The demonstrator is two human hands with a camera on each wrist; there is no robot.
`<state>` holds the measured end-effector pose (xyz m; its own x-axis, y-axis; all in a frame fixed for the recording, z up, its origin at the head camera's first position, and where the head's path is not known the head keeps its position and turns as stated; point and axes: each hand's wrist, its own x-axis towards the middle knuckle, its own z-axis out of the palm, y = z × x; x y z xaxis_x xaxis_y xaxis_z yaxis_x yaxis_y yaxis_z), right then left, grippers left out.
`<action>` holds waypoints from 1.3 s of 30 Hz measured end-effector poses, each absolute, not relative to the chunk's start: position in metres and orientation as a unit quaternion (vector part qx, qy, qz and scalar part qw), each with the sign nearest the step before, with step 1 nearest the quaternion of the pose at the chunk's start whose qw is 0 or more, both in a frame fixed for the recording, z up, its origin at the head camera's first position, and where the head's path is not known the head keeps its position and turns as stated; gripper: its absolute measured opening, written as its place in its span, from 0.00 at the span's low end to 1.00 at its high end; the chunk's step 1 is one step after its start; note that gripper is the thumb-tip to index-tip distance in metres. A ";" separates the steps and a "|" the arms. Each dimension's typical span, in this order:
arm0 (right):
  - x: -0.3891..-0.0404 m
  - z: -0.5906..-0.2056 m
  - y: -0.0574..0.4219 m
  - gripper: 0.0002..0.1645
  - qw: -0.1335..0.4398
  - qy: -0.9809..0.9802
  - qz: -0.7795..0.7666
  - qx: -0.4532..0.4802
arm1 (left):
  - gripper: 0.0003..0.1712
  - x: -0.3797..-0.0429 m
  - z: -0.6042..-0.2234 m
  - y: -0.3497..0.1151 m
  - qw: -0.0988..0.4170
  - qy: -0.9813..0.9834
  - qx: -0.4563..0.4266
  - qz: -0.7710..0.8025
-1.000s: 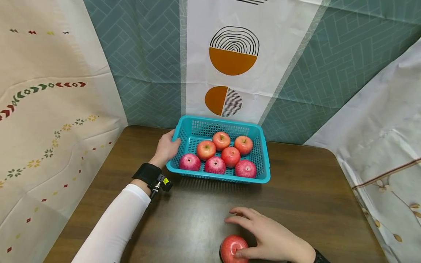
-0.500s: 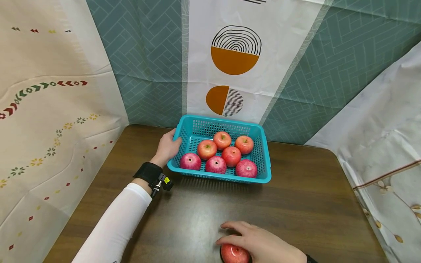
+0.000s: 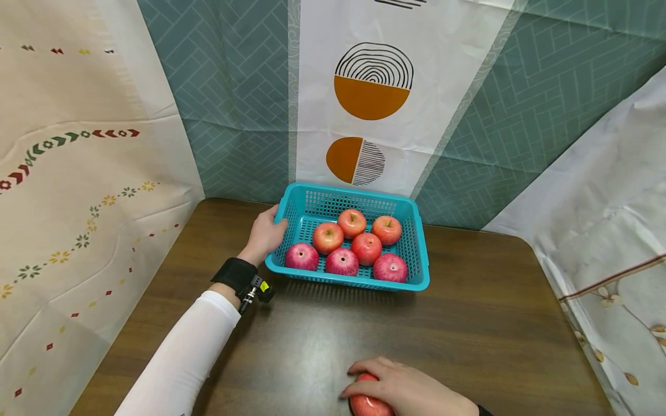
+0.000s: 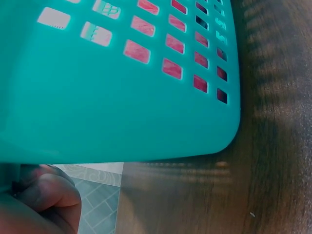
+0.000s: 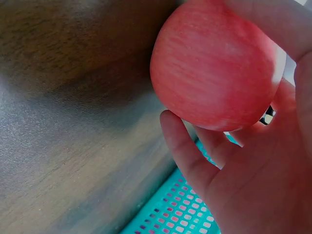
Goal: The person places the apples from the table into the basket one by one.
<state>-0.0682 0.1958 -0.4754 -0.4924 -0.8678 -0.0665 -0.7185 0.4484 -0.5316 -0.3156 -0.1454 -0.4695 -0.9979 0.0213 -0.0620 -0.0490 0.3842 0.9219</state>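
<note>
My left hand (image 3: 264,238) grips the left rim of a turquoise plastic basket (image 3: 343,279) near the back of the table. In the left wrist view, its curled fingers (image 4: 54,195) show at the rim of the basket wall (image 4: 107,112). Inside the basket sit several red apples (image 3: 341,262), most of them towards the front and right. My right hand (image 3: 411,388) holds one more apple (image 3: 368,406) at the table's near side. In the right wrist view, thumb and fingers curve round that red apple (image 5: 214,68), which is close over the wood.
The brown wooden table (image 3: 468,323) spreads out around the basket. A teal and white patterned cloth (image 3: 244,115) hangs right behind it. Cream cloth (image 3: 93,190) lines the left side, and a pale cloth (image 3: 598,231) the right.
My right hand has moved left and down over the apple, and its fingers have closed round it. The left hand and the basket have stayed in place.
</note>
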 end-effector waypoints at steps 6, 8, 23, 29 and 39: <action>-0.069 -0.478 0.196 0.31 0.163 0.835 -0.220 -0.478 | 0.33 -0.315 -0.470 -0.145 0.032 0.830 -0.010 0.557; -0.070 -0.478 0.196 0.30 0.163 0.835 -0.218 -0.479 | 0.33 -0.316 -0.470 -0.145 0.032 0.829 -0.010 0.558; -0.072 -0.473 0.192 0.28 0.187 0.833 -0.230 -0.467 | 0.34 -0.315 -0.469 -0.145 0.032 0.830 -0.013 0.557; -0.078 -0.465 0.192 0.29 0.195 0.840 -0.218 -0.456 | 0.33 -0.315 -0.469 -0.145 0.030 0.830 -0.012 0.556; -0.090 -0.453 0.189 0.42 0.171 0.839 -0.189 -0.480 | 0.34 -0.315 -0.470 -0.145 0.030 0.834 -0.014 0.551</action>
